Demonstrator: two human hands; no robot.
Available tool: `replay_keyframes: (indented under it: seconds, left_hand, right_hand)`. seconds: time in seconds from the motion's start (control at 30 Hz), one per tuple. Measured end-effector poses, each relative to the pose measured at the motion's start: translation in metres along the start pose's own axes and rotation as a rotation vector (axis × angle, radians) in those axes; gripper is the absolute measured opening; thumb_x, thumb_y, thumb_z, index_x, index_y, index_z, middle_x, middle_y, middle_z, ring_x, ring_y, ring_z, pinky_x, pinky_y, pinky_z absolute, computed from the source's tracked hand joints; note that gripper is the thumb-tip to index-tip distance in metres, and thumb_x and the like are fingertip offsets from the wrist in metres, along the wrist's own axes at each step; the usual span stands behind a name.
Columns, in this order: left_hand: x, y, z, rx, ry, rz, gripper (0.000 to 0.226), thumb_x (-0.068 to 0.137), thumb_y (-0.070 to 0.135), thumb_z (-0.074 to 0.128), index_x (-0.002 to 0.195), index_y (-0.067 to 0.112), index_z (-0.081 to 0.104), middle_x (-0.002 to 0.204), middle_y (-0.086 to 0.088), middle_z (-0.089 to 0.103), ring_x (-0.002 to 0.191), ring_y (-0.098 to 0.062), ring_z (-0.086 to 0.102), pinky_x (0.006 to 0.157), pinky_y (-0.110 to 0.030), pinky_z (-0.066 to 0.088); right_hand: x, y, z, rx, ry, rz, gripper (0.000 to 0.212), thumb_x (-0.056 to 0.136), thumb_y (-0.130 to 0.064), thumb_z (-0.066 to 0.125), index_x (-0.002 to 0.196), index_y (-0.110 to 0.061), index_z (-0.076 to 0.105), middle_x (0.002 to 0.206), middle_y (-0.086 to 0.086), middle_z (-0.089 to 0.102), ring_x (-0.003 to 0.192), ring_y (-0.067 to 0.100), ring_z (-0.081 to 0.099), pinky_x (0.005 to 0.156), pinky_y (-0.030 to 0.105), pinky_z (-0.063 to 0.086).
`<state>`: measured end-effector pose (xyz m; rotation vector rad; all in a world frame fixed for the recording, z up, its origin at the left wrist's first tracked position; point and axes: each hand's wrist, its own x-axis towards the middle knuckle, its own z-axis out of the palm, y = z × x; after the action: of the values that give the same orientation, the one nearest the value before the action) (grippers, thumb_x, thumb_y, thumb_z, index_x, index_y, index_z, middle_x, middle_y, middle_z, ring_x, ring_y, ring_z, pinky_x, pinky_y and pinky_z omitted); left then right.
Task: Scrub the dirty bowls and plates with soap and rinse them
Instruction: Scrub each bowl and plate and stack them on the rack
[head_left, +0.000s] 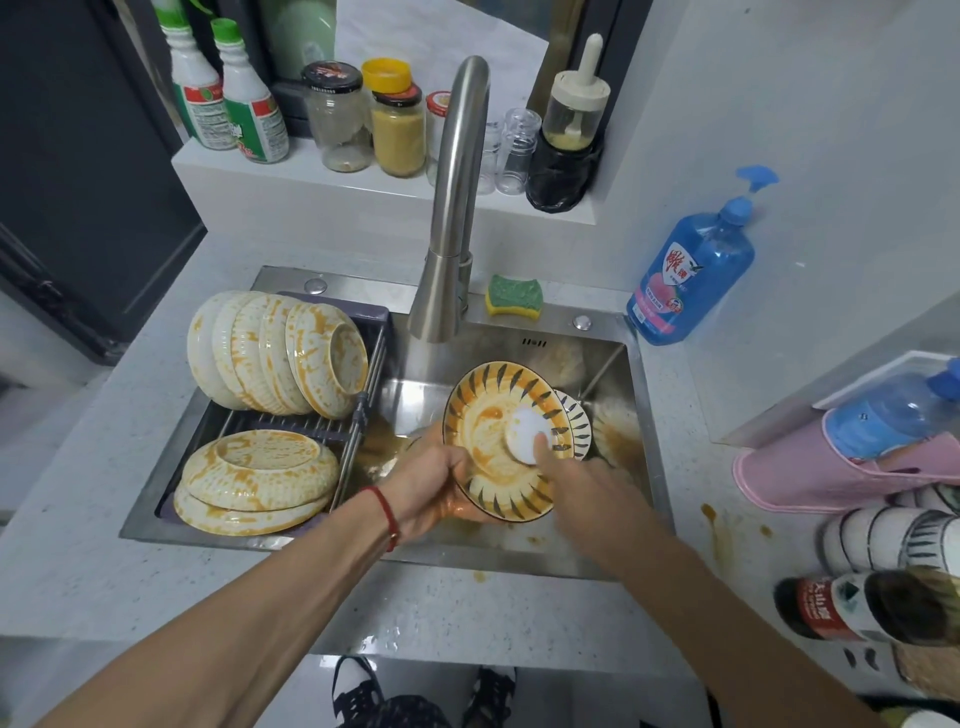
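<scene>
**Stained bowl scrubbed over a steel sink**

A person stands at a pale speckled worktop (130, 561), both bare arms reaching over a stainless steel sink (641, 415). The left hand (431, 483), a red cord at its wrist, grips the lower rim of a round ceramic bowl with dark leaf strokes and orange smears (498, 441), holding it tilted above the basin. The right hand (576, 483), blurred, presses a white round scrubbing pad (527, 434) against the bowl's inside, fingers curled on it. Just behind the bowl, another patterned dish (577, 421) leans in the basin. To the left, a dark wire drying rack (291, 426) across the sink carries cream ribbed bowls streaked with orange (275, 353), some on edge, others upturned. Farther back, a green-and-yellow sponge (513, 295) lies on the sink's rim beside a brushed-steel gooseneck tap (457, 197), and a blue pump bottle of dish soap (693, 270) stands on the worktop to the right.
</scene>
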<state>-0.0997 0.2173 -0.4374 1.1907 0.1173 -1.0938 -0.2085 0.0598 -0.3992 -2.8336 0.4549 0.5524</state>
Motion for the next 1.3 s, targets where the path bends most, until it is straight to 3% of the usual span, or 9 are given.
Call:
replay_keyframes:
  seconds: [0.3,0.47,0.6,0.7,0.83,0.97,1.1,1.2,1.3]
  left_hand:
    - [0.003,-0.001,-0.010,0.073,-0.010,-0.006,0.089,0.056,-0.013,0.046,0.143,0.010,0.050,0.119,-0.031,0.067,0.104,-0.047,0.060,0.099,-0.081,0.038]
    - [0.000,-0.003,-0.011,0.092,-0.053,-0.028,0.079,0.061,-0.014,0.045,0.134,0.013,0.056,0.122,-0.025,0.069,0.108,-0.045,0.070,0.079,-0.071,0.057]
    - [0.001,-0.005,-0.016,0.084,-0.060,-0.017,0.080,0.055,-0.012,0.046,0.132,0.007,0.058,0.114,-0.029,0.065,0.100,-0.052,0.063,0.092,-0.083,0.043]
    - [0.005,-0.007,-0.017,0.057,-0.065,-0.003,0.088,0.055,-0.012,0.046,0.138,0.016,0.055,0.130,-0.032,0.063,0.118,-0.058,0.060,0.078,-0.070,0.055]
    - [0.005,-0.004,-0.022,0.041,-0.047,0.004,0.075,0.059,-0.015,0.042,0.127,0.011,0.061,0.109,-0.022,0.072,0.085,-0.036,0.072,0.064,-0.052,0.062]
    - [0.002,0.000,-0.022,0.020,-0.089,-0.001,0.090,0.061,-0.017,0.044,0.142,0.021,0.048,0.131,-0.022,0.064,0.107,-0.046,0.071,0.067,-0.062,0.063]
    - [0.003,0.006,-0.022,0.042,-0.041,0.029,0.087,0.071,-0.026,0.029,0.143,0.016,0.050,0.120,-0.022,0.068,0.095,-0.037,0.070,0.068,-0.055,0.062]
    - [0.003,0.009,-0.022,0.044,-0.048,0.038,0.082,0.073,-0.027,0.029,0.137,0.019,0.054,0.125,-0.018,0.069,0.105,-0.040,0.072,0.077,-0.069,0.058]
    - [0.003,0.013,-0.021,0.083,-0.012,0.053,0.080,0.073,-0.026,0.028,0.137,0.015,0.054,0.111,-0.016,0.070,0.085,-0.028,0.076,0.085,-0.078,0.051]
  right_hand:
    - [-0.001,-0.027,0.008,0.097,0.030,-0.066,0.066,0.105,-0.014,0.042,0.162,-0.031,0.014,0.090,0.000,0.051,0.079,0.020,0.049,0.068,0.034,0.038]
    - [0.018,-0.011,0.002,0.087,0.063,0.059,0.067,0.104,-0.014,0.042,0.163,-0.028,0.013,0.096,0.003,0.057,0.083,0.020,0.051,0.069,0.036,0.045]
    - [-0.001,-0.027,0.015,0.116,0.013,-0.073,0.064,0.105,-0.017,0.042,0.161,-0.034,0.015,0.110,0.007,0.064,0.089,0.024,0.054,0.072,0.036,0.042]
    - [0.014,-0.003,0.009,0.139,0.025,0.075,0.062,0.107,-0.016,0.039,0.163,-0.027,0.015,0.113,0.006,0.065,0.089,0.020,0.052,0.072,0.035,0.046]
    - [-0.018,-0.033,0.028,0.240,-0.032,-0.103,0.065,0.106,-0.015,0.044,0.161,-0.033,0.014,0.102,0.005,0.065,0.090,0.021,0.061,0.079,0.037,0.054]
    - [0.002,-0.008,0.022,0.174,0.001,0.057,0.067,0.106,-0.014,0.043,0.164,-0.027,0.012,0.098,0.000,0.061,0.085,0.016,0.056,0.076,0.032,0.052]
    - [-0.024,-0.030,0.030,0.206,-0.049,-0.093,0.062,0.107,-0.017,0.040,0.162,-0.032,0.014,0.091,0.001,0.054,0.080,0.019,0.054,0.069,0.034,0.044]
    - [-0.002,-0.005,0.028,0.134,0.016,0.015,0.062,0.107,-0.018,0.038,0.163,-0.028,0.013,0.097,0.000,0.057,0.085,0.016,0.054,0.069,0.030,0.040]
    - [-0.015,-0.018,0.035,0.158,-0.020,-0.057,0.063,0.109,-0.019,0.038,0.163,-0.031,0.008,0.090,-0.004,0.052,0.076,0.011,0.050,0.064,0.025,0.037]
